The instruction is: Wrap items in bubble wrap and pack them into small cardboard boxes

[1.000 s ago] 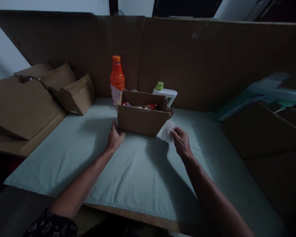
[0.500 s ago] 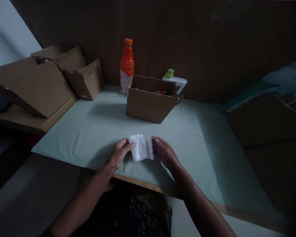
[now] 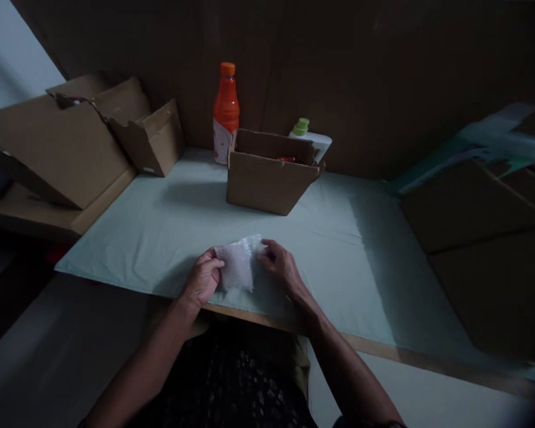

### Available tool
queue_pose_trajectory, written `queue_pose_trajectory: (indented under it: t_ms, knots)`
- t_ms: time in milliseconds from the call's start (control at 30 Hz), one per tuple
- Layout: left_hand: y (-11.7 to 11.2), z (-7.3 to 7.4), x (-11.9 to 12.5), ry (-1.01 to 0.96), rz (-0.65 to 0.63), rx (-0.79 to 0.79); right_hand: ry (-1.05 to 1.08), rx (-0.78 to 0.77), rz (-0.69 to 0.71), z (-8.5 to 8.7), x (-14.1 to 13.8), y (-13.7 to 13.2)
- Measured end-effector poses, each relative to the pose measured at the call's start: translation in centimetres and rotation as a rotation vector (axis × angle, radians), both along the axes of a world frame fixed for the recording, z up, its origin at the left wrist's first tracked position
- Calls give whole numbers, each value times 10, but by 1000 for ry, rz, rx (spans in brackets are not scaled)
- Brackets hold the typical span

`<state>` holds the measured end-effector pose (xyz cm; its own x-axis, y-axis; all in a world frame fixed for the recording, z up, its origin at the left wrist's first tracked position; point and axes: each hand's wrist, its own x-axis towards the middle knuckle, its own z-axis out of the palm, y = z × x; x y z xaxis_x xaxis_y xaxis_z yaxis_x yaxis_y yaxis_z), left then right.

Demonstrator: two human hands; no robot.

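A piece of bubble wrap (image 3: 237,266), whitish and see-through, is held over the front part of the cloth-covered table (image 3: 169,238). My left hand (image 3: 204,277) grips its left edge, the thumb lying on top. At the upper right corner, my right hand (image 3: 280,261) pinches the wrap between thumb and fingers. The sheet looks partly folded, with a flap towards the right; whether anything lies inside it cannot be made out. Beyond the hands stands an open cardboard box (image 3: 258,184) with something red inside.
An orange bottle (image 3: 226,113) and a white jug with a green cap (image 3: 301,128) stand behind the box. Cut cardboard boxes (image 3: 57,148) are at the left. On the right, teal plastic (image 3: 468,142) lies over a large cardboard box (image 3: 481,238).
The bubble wrap has shifted left and looks wider, its right side being opened out at an angle. My right hand has gone from beside its right edge to its upper corner.
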<state>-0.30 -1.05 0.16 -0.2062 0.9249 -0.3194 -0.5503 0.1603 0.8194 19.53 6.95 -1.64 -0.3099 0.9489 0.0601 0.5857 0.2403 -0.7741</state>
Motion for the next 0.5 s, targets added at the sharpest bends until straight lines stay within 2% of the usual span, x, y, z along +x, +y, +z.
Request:
queue_pose_trajectory:
  t_ms: [67, 133, 233, 333, 400, 433, 500]
  knots:
    - [-4, -1, -15, 21, 29, 2, 59, 35, 9, 10, 1, -3]
    - [-8, 2, -34, 111, 66, 43, 132, 121, 8, 29, 4, -8]
    - [-9, 24, -58, 383, 58, 232, 153, 280, 123, 68, 5, -14]
    - [-2, 60, -58, 695, -88, 430, 84, 335, 377, 110, -3, -20]
    - [6, 78, -47, 836, -242, 446, 55, 356, 491, 134, -9, -23]
    - [9, 83, -41, 865, -325, 415, 60, 376, 500, 144, -10, -23]
    - [12, 80, -33, 836, -463, 321, 116, 439, 398, 158, -6, -20]
